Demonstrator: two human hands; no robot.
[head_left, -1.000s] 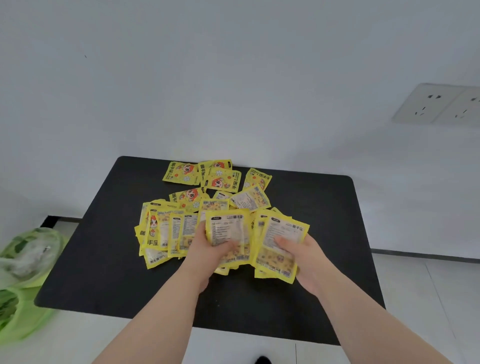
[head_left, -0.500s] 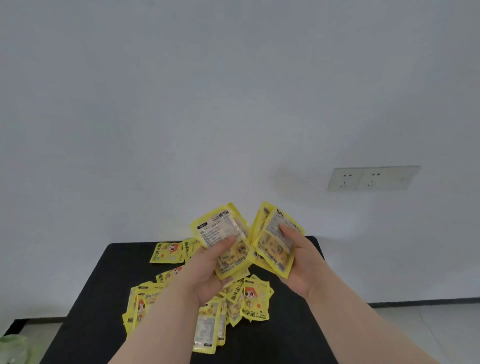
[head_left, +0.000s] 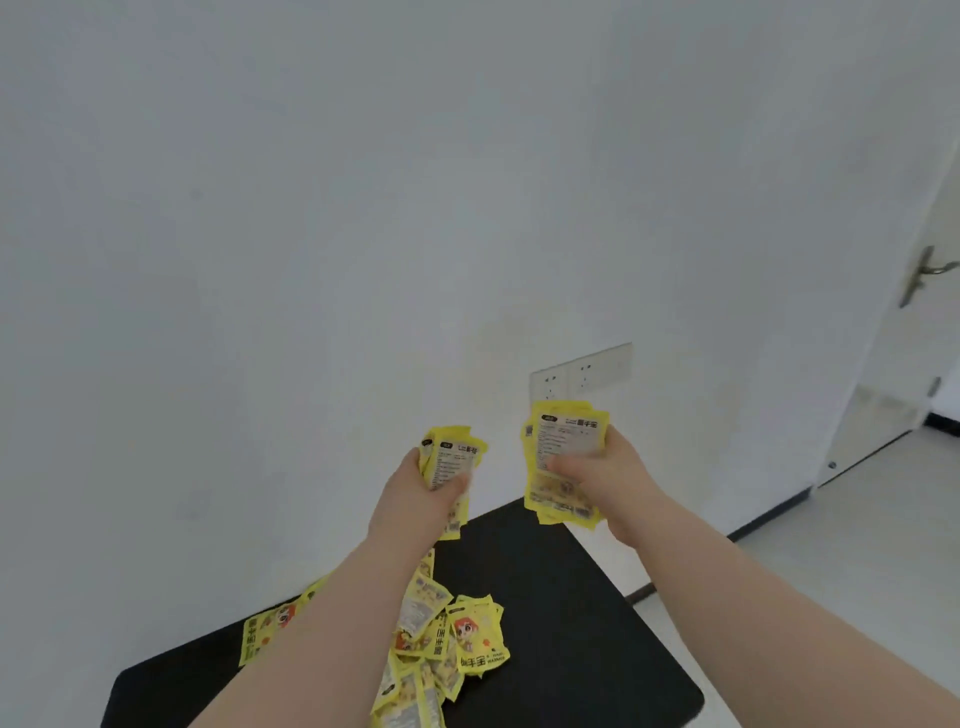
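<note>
Both hands are raised above a black table (head_left: 571, 649). My left hand (head_left: 415, 499) grips a small stack of yellow sachets (head_left: 452, 462), printed backs facing me. My right hand (head_left: 608, 478) grips another stack of yellow sachets (head_left: 563, 441), thumb across the front one. A loose pile of the same yellow sachets (head_left: 452, 644) lies on the table under my left forearm, partly hidden by it.
A white wall stands behind the table, with a double socket plate (head_left: 582, 371) on it. At the right is a white door with a metal handle (head_left: 922, 273), and pale floor (head_left: 857, 545) lies beyond the table's right edge.
The view has tilted further up and to the right. Both hands have lifted their sachet stacks higher and moved apart; the stacks no longer touch.
</note>
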